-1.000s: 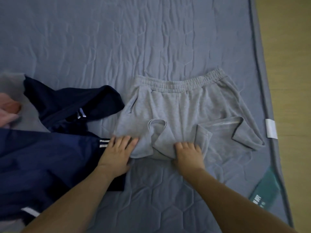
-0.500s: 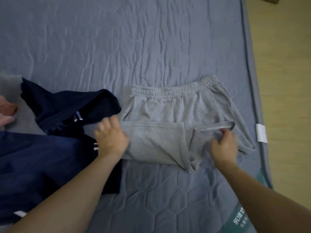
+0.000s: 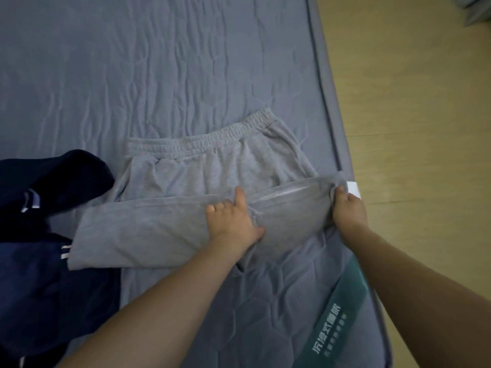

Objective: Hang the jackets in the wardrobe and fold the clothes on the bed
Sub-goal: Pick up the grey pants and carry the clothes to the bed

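grey sweatpants (image 3: 212, 181) of soft fleece cloth lie flat on the bed (image 3: 159, 75), close to its right border. the elastic waistband is gathered in small ripples and is on the far side. the legs are folded up toward the waist and make one long, flat band across the near part of the garment; the left end of this band lies over the dark clothes.

the left hand (image 3: 233, 221) rests on the middle of the folded band, knuckles up. its fingers are curled on the cloth and the thumb points to the waistband; if it pinches the fabric or only presses it, i cannot tell. the right hand (image 3: 348, 211) holds the right end of the band, fingers closed around a bunch of grey cloth, a little raised from the bed.

the bed has a blue-grey quilted cover with a stitched pattern and many fine wrinkles. on the left there is a heap of navy jackets (image 3: 45, 235), smooth cloth, with small white stripes. a white tag (image 3: 354, 188) shows at the bed border, just beside the right hand. a green label (image 3: 337, 322) with white print lies across the near right corner. right of the bed is a pale wooden floor (image 3: 425, 128).
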Available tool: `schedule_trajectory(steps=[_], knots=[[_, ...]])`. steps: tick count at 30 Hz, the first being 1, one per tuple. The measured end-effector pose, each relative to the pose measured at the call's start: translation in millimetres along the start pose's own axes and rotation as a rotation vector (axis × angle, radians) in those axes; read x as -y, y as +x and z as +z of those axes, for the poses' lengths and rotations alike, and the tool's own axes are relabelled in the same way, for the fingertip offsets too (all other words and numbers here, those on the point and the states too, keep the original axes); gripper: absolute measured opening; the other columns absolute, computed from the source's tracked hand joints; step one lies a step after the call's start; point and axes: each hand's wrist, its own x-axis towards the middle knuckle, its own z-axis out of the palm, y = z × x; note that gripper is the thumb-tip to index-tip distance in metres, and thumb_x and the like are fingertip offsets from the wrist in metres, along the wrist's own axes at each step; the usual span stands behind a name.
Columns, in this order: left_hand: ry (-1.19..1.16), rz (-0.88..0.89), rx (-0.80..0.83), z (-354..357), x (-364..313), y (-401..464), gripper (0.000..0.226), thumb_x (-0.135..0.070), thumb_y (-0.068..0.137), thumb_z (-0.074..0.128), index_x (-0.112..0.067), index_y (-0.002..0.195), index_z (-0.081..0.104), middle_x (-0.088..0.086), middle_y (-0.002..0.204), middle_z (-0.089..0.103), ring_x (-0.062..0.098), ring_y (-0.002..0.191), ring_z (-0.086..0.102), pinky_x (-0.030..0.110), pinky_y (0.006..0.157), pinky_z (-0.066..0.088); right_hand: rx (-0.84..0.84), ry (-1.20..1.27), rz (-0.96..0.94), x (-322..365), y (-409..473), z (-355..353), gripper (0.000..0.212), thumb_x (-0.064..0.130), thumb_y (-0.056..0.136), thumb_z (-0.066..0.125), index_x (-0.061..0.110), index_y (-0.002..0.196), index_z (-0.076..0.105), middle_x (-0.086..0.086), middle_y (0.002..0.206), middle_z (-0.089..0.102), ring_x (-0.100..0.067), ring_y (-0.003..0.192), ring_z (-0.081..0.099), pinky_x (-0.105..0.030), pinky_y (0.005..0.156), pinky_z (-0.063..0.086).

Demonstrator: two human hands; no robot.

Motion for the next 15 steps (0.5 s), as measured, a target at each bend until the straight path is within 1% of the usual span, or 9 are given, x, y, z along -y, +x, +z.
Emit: schedule_trajectory(steps=[2, 4, 5, 7, 9, 10, 11, 13, 15], knots=[[0.126, 0.075, -0.050, 4.9, -0.4, -12.1, 0.107, -0.070, 0.067, 0.062, -0.018, 0.148, 0.013, 0.014, 0.125, 0.054, 0.030, 0.114, 0.052, 0.042, 0.095, 0.032, 0.057, 0.049, 0.080, 2.8, 5.1, 2.4, 0.058, 0.041, 0.103, 0.031, -0.006, 0.113, 0.062, -0.028, 0.116, 0.061, -0.039, 0.105, 0.056, -0.033, 0.080, 0.037], [0.109, 0.074, -0.087, 10.5, 6.6, -18.8, 0.078, -0.049, 0.082, 0.060, -0.016, 0.142, 0.023, 0.012, 0.116, 0.063, 0.029, 0.106, 0.059, 0.039, 0.092, 0.038, 0.138, 0.054, 0.068, 6.2, 3.6, 7.1, 0.049, 0.044, 0.099, 0.040, 0.002, 0.118, 0.057, -0.021, 0.118, 0.061, -0.036, 0.106, 0.056, -0.034, 0.084, 0.040], [-0.012, 0.037, -0.104, 10.7, 11.8, -18.3, 0.058, -0.037, 0.088, 0.056, -0.015, 0.136, 0.033, 0.012, 0.110, 0.067, 0.031, 0.102, 0.063, 0.038, 0.089, 0.042, 0.193, 0.087, 0.067, 6.6, 2.0, 9.7, 0.040, 0.042, 0.097, 0.048, 0.008, 0.116, 0.053, -0.017, 0.116, 0.061, -0.033, 0.103, 0.057, -0.036, 0.087, 0.044], [-0.430, -0.134, -0.097, 9.3, 23.9, -11.8, 0.030, -0.023, 0.093, 0.050, -0.011, 0.120, 0.054, 0.017, 0.106, 0.069, 0.036, 0.100, 0.064, 0.039, 0.083, 0.047, 0.233, 0.108, 0.040, 6.0, 1.9, 9.3, 0.025, 0.032, 0.095, 0.053, 0.012, 0.109, 0.050, -0.012, 0.108, 0.060, -0.029, 0.099, 0.056, -0.036, 0.085, 0.044], [-0.838, -0.343, -0.036, 4.0, 32.2, -3.7, 0.025, -0.015, 0.093, 0.048, -0.006, 0.109, 0.065, 0.022, 0.111, 0.067, 0.038, 0.104, 0.063, 0.039, 0.086, 0.050, 0.123, 0.074, 0.001, 4.8, 11.0, -1.1, 0.017, 0.018, 0.097, 0.047, 0.004, 0.102, 0.054, -0.017, 0.101, 0.060, -0.030, 0.094, 0.055, -0.029, 0.076, 0.035], [-0.947, -0.414, -0.020, 2.2, 34.6, -1.3, 0.025, -0.013, 0.092, 0.047, -0.005, 0.106, 0.066, 0.022, 0.112, 0.067, 0.037, 0.106, 0.063, 0.040, 0.089, 0.050, 0.065, 0.066, 0.010, 4.4, 16.1, -8.7, 0.017, 0.013, 0.096, 0.045, 0.001, 0.101, 0.054, -0.022, 0.102, 0.060, -0.032, 0.094, 0.055, -0.028, 0.075, 0.034], [-0.965, -0.433, 0.007, 1.1, 35.0, -0.7, 0.022, -0.013, 0.092, 0.047, -0.005, 0.101, 0.065, 0.022, 0.112, 0.067, 0.037, 0.106, 0.062, 0.040, 0.089, 0.049, 0.035, 0.052, 0.032, 4.0, 20.4, -15.0, 0.019, 0.012, 0.095, 0.043, 0.000, 0.103, 0.054, -0.025, 0.106, 0.060, -0.036, 0.097, 0.056, -0.031, 0.077, 0.037], [-0.800, -0.368, 0.039, 1.9, 32.0, -3.9, 0.013, -0.018, 0.092, 0.048, -0.012, 0.101, 0.057, 0.019, 0.110, 0.065, 0.037, 0.104, 0.061, 0.038, 0.085, 0.047, 0.010, -0.050, 0.056, 5.8, 21.7, -21.1, 0.025, 0.014, 0.093, 0.046, 0.000, 0.113, 0.053, -0.029, 0.115, 0.057, -0.044, 0.104, 0.054, -0.043, 0.086, 0.042], [-0.582, -0.192, -0.093, 3.4, 29.5, -11.8, 0.023, -0.022, 0.090, 0.052, -0.016, 0.113, 0.053, 0.015, 0.113, 0.063, 0.036, 0.104, 0.060, 0.039, 0.084, 0.046, -0.131, -0.236, -0.036, 13.2, 7.6, -14.3, 0.040, 0.014, 0.088, 0.051, 0.001, 0.126, 0.049, -0.029, 0.123, 0.050, -0.048, 0.107, 0.050, -0.051, 0.089, 0.041]])
